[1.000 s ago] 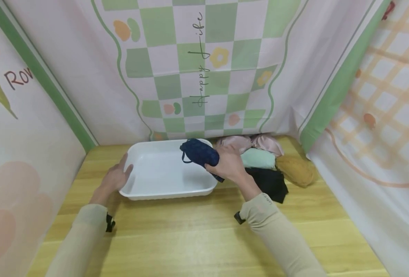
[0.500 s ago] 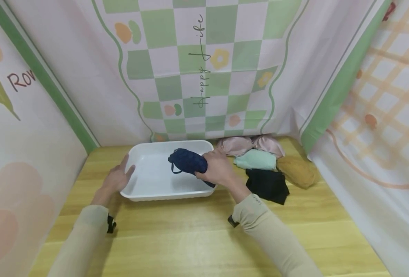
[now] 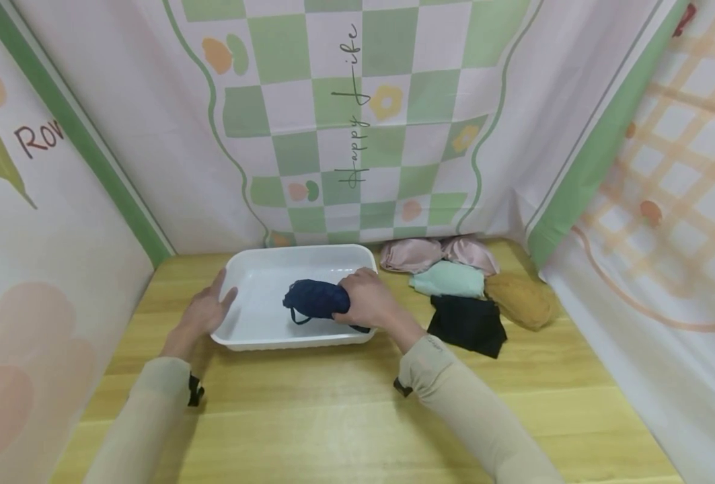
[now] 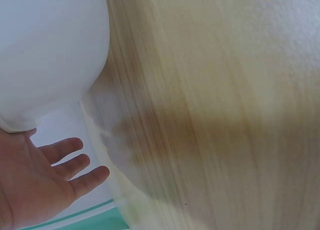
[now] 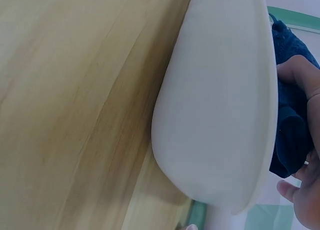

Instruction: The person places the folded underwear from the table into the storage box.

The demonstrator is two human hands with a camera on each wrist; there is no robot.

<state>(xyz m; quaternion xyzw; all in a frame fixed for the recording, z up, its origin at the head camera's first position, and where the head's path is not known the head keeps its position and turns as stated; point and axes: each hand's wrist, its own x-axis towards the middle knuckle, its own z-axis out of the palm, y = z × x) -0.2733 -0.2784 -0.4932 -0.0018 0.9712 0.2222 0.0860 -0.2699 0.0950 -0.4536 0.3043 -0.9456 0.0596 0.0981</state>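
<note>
Inside the right half of the white tray (image 3: pixel 290 343), a folded navy bra (image 3: pixel 313 300) with a thin dangling strap lies low over the floor of the tray. My right hand (image 3: pixel 366 300) grips its right end, thumb on the near side. In the right wrist view, the tray's outer wall (image 5: pixel 215 99) hides part of the navy cloth (image 5: pixel 290 135). My left hand (image 3: pixel 202 312) rests at the tray's left rim, thumb over the edge. Its other fingers (image 4: pixel 75 165) stretch out straight and spread below the rim in the left wrist view.
Right of the tray lie a pink satin bra (image 3: pixel 414 255), a mint-green folded cloth (image 3: pixel 450 279), a black folded cloth (image 3: pixel 467 324) and a mustard folded piece (image 3: pixel 520 300). Printed curtains (image 3: pixel 381 148) enclose the wooden table (image 3: pixel 309 417) at the back and sides.
My right hand has carried the navy bra left and down, from over the tray's right rim to low inside the tray. My left hand has stayed at the left rim.
</note>
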